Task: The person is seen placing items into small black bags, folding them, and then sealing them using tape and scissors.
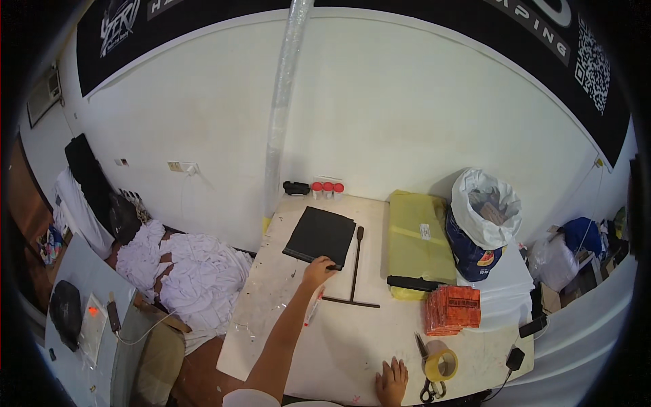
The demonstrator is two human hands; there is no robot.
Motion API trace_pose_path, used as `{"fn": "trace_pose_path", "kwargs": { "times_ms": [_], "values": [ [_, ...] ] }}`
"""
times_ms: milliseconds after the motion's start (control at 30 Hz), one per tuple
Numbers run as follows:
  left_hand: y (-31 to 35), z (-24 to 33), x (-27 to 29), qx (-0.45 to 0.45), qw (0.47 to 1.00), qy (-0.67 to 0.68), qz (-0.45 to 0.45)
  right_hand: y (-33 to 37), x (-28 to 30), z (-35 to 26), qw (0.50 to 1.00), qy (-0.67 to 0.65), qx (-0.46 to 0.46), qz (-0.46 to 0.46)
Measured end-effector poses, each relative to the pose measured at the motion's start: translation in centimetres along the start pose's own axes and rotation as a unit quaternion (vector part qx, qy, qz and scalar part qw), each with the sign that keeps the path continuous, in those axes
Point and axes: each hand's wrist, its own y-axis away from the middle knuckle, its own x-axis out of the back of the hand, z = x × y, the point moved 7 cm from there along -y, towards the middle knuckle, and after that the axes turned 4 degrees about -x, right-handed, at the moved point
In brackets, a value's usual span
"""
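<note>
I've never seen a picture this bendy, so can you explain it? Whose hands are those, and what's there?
These are a person's bare hands, not a robot's. A wide fisheye camera on the person's head looks down, so straight edges curve. On the pale table lie a brown T-shaped thing, a yellow package, orange packets, scissors and a tape roll. The left hand is at the near edge of a flat black thing; I can't tell whether it's gripping. The right hand rests on the table, with nothing visible in it.
</note>
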Motion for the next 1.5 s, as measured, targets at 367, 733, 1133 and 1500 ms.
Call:
{"fn": "trace_pose_path", "kwargs": {
  "times_ms": [367, 733, 1133, 1500],
  "values": [
    [-0.5, -0.1, 0.3, 0.045, 0.993, -0.071, 0.088, 0.3, -2.5, 1.3, 0.997, -0.038, -0.061, -0.016],
    [-0.1, -2.8, 3.7, 0.171, 0.923, 0.136, 0.318, 0.8, -3.2, 1.4, 0.999, -0.026, -0.046, -0.012],
    [6.5, 7.6, 10.4, 0.055, 0.855, 0.284, 0.43, 0.3, -1.2, 0.5, 1.0, -0.017, 0.005, -0.012],
    [14.5, 14.5, 3.0, -0.084, 0.974, 0.147, 0.148, 0.3, -0.6, 2.4, 0.96, -0.232, -0.091, 0.126]
  ]
}}
